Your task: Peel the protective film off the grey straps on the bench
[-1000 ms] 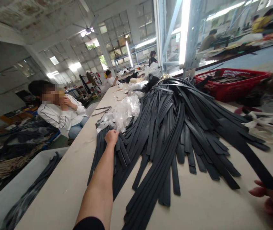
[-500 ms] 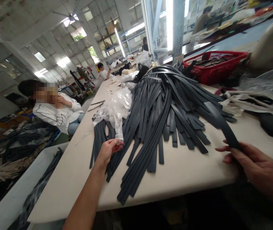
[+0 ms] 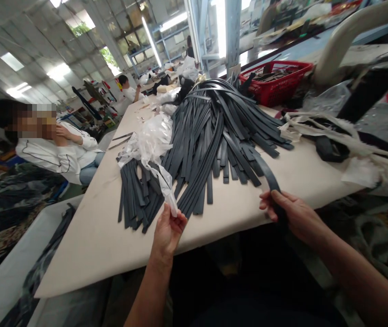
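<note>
The right hand (image 3: 289,211) grips a flat black strap (image 3: 269,172) between thumb and fingers just above the tabletop's near edge; from there the strap runs up and away, its far end by the lower right of a large pile of black straps (image 3: 197,145). The left hand (image 3: 170,227), also at the near edge and well apart from the right, pinches the narrow end of crumpled white plastic film (image 3: 155,136) between thumb and fingertips. The film stretches from that pinch back toward the tabletop's left edge, lying partly over a shorter bunch of black straps (image 3: 134,195). The pile fans out between and beyond the hands, its loose ends pointing toward the near edge of the beige tabletop (image 3: 92,240). Beyond the pile, toward the tabletop's far right, sits a red plastic basket (image 3: 272,95) holding dark, flat pieces (image 3: 277,75) too small to identify. A whitish bin (image 3: 13,261) stands lower, beside the near-left corner, with long dark strips (image 3: 42,274) lying inside. Beyond the left edge sits a co-worker (image 3: 61,152) in a white top.
</note>
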{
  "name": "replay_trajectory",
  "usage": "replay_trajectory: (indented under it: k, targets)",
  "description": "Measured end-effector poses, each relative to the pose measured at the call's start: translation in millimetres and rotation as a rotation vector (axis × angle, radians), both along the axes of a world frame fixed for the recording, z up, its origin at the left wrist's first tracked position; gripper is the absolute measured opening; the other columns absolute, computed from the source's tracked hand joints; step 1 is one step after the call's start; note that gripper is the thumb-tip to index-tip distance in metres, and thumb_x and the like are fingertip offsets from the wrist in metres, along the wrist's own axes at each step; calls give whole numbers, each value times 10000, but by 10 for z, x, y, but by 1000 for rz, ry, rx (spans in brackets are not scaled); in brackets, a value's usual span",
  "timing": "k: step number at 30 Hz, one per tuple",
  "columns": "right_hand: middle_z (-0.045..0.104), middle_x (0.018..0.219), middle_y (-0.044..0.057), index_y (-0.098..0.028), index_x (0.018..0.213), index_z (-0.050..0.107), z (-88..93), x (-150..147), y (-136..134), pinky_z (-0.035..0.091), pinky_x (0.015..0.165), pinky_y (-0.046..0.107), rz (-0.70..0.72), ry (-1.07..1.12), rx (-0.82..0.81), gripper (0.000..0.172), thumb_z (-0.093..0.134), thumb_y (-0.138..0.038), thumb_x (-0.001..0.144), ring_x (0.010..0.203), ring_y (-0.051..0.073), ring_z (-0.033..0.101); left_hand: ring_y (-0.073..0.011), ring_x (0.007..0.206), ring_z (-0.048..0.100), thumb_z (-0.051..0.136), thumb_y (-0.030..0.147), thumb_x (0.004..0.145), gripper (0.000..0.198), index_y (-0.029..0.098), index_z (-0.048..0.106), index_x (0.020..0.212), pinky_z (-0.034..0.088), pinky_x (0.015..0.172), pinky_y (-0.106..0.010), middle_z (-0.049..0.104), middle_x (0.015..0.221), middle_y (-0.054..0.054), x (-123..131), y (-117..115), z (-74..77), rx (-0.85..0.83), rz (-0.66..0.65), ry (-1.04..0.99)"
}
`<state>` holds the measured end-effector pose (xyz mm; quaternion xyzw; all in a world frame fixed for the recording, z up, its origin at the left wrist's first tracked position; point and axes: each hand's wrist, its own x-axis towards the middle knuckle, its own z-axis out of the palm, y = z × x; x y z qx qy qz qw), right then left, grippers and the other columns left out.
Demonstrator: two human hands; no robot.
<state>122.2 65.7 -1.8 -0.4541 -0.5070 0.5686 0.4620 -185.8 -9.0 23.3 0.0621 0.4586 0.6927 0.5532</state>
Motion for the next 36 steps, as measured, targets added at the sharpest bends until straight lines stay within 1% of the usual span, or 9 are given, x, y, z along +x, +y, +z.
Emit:
replay_trajectory:
  k: [5, 13, 16, 20, 23, 26, 28, 33, 36]
  targets:
    - [697, 810, 37, -168, 976, 687, -17, -197, -238, 453, 538, 246, 235, 83, -86, 453, 657, -599, 842, 516, 95, 534, -105, 552, 667, 691, 196, 843, 93, 128, 688, 780, 588, 563, -224, 734, 674, -27, 417, -119, 10, -57, -72, -127]
    - [723, 1048, 66, -169, 1137, 623, 118, -667, -321, 455, 473, 239, 321, 138, -164, 416, 653, -477, 858, 419, 36, 416, -128, 569, 669, 859, 283, 647, 251, 123, 717, 778, 589, 579, -240, 739, 674, -38, 655, -221, -141, -44, -258, -106]
    - [689, 846, 0, -159, 1172, 612, 111, -921, -274, 456, 444, 225, 357, 220, -257, 490, 733, -438, 788, 410, 32, 373, -126, 583, 665, 884, 321, 602, 347, 114, 728, 833, 571, 585, -223, 737, 682, -43, 719, -256, -161, -30, -314, -55]
    - [454, 593, -101, -157, 1150, 642, 131, -1089, -193, 400, 428, 185, 369, 339, -313, 531, 809, -364, 690, 431, 35, 341, -135, 622, 664, 861, 363, 633, 328, 134, 725, 825, 555, 621, -237, 742, 728, -50, 742, -297, -195, -9, -334, 63]
    - [449, 631, -94, -172, 1097, 670, 185, -1062, -114, 399, 441, 181, 323, 363, -274, 486, 820, -312, 656, 461, 34, 355, -163, 634, 660, 802, 474, 682, 349, 149, 732, 788, 543, 649, -275, 744, 735, -65, 654, -340, -203, -31, -417, 279]
    - [469, 658, -77, -175, 1056, 687, 230, -957, -14, 419, 446, 186, 226, 305, -166, 452, 815, -315, 646, 513, 57, 415, -186, 634, 634, 699, 526, 774, 383, 158, 734, 673, 489, 644, -275, 716, 668, -56, 470, -400, -140, -63, -626, 780]
    - [472, 662, -70, -172, 1057, 688, 243, -880, 45, 421, 441, 181, 191, 252, -98, 448, 806, -322, 651, 545, 71, 444, -174, 599, 585, 696, 499, 786, 373, 184, 716, 588, 431, 614, -261, 666, 589, -26, 327, -431, -58, -93, -665, 1139]
    - [472, 669, -69, -167, 1072, 686, 234, -803, 73, 432, 431, 186, 235, 120, 3, 424, 773, -300, 679, 531, 70, 442, -196, 734, 601, 794, 393, 709, 140, 260, 755, 693, 418, 725, -251, 709, 747, -11, 157, -377, 189, -73, -219, 1578]
    - [529, 708, -53, -169, 1105, 673, 239, -820, 12, 449, 461, 199, 304, 76, 62, 416, 733, -299, 714, 536, 74, 475, -220, 853, 641, 784, 375, 726, 211, 266, 783, 907, 445, 808, -260, 754, 917, -30, 292, -263, 281, 30, -281, 1481]
